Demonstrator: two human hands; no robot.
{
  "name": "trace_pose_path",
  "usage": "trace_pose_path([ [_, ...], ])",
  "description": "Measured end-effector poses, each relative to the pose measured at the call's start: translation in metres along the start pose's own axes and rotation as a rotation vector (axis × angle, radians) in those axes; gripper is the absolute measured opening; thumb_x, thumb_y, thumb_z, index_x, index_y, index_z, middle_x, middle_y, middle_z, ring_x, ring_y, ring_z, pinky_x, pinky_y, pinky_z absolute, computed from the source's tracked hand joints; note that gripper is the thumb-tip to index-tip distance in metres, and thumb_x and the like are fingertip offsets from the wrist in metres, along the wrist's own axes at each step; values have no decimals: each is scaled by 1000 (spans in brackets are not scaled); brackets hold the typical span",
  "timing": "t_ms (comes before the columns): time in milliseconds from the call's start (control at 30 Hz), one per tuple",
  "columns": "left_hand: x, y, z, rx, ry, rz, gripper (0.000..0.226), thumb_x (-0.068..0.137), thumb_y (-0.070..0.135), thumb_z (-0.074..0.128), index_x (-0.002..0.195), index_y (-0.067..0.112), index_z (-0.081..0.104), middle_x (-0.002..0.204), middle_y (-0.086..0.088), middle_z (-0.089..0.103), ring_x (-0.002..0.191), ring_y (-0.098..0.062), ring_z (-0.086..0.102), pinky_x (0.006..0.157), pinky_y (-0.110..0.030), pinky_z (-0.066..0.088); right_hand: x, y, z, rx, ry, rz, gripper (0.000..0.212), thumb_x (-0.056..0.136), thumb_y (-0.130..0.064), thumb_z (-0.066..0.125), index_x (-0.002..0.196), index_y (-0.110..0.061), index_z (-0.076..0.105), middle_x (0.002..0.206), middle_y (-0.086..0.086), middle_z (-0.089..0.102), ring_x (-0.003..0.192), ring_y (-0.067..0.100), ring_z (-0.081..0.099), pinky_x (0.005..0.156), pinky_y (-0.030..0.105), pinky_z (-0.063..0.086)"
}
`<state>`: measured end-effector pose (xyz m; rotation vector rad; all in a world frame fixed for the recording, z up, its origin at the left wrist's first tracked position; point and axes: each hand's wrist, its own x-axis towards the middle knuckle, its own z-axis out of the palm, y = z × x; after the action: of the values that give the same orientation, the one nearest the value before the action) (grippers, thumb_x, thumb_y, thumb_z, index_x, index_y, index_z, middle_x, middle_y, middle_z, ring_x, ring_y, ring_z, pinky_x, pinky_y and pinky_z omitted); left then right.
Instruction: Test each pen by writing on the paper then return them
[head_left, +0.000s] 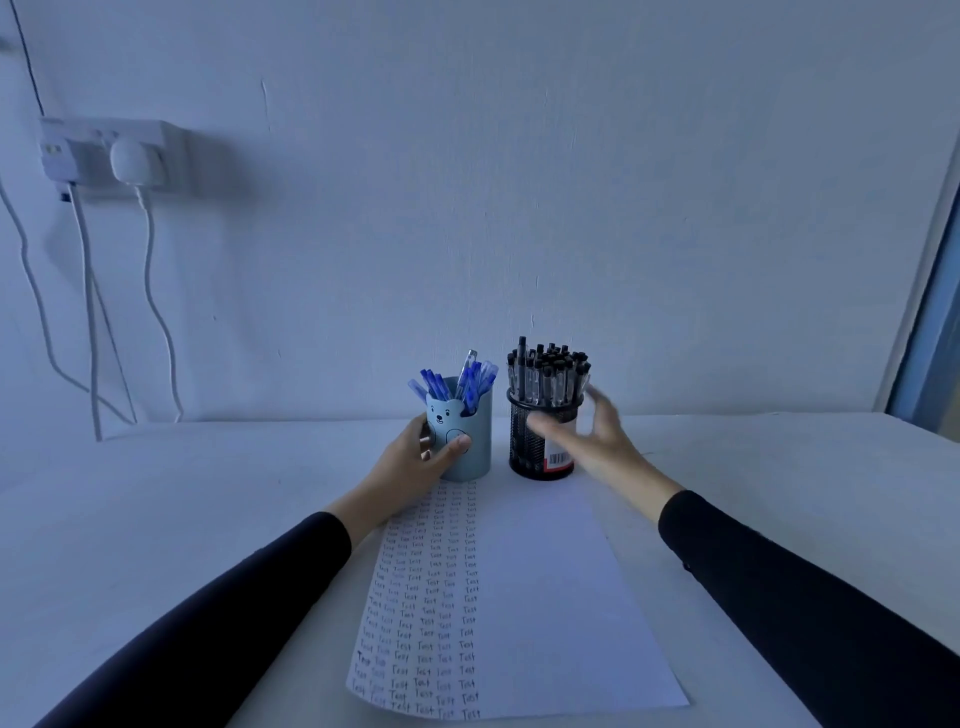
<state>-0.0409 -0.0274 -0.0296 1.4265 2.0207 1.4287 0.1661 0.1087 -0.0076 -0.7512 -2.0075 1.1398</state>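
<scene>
Paper (545, 597) lies on the table (156, 493), its left half filled with rows of "Test". At its far edge the left hand (410, 462) curls round a blue bear-face cup (470, 441) of blue pens (457, 382). Just right, a black mesh cup (524, 441) holds black pens (548, 374); its barcode label (558, 460) is unreadable. The right hand (597, 441), blurred, has its fingers spread against that cup; I cannot tell if they touch.

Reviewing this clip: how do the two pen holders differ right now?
The blue cup is solid with a bear face; the black holder is wire mesh with a barcode label. The blue cup holds few blue pens; the black holder is packed with black-capped pens. The left hand grips the blue cup; the right hand, open and blurred, is beside the black holder. Both stand upright at the far edge of the paper.
</scene>
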Motion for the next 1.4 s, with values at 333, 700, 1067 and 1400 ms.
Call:
trace_pose_path([
  [333,-2,9,-8,-145,156,165,100,67,68,72,146,25,31,148,10,37,133,-6,36,106,-24,32,52,-96,-9,-597,171,-210,20,83,-41,69,87,-22,76,109,-10,57,121,25,36,103,42,27],
  [700,47,113,2,555,45,550,34,100,14,45,131,18,59,127,-2,62,117,-19,54,101,-28,40,74,-109,-47,-507,-159,-127,18,88,-34,71,96,-19,77,105,-3,73,105,16,63,88,28,46],
  [1067,44,121,10,539,83,507,36,95,6,43,120,11,69,116,-2,67,59,10,51,58,1,35,57,-87,-63,-372,-131,-167,24,101,-29,51,109,-21,72,118,-10,67,119,6,57,98,21,38],
  [1400,69,143,50,671,-202,336,48,106,29,20,147,10,36,148,-12,44,136,-26,39,110,-34,29,44,-37,-47,-67,-145,-82,58,101,-53,9,134,-38,54,148,-1,47,136,12,41,115,33,28],
])
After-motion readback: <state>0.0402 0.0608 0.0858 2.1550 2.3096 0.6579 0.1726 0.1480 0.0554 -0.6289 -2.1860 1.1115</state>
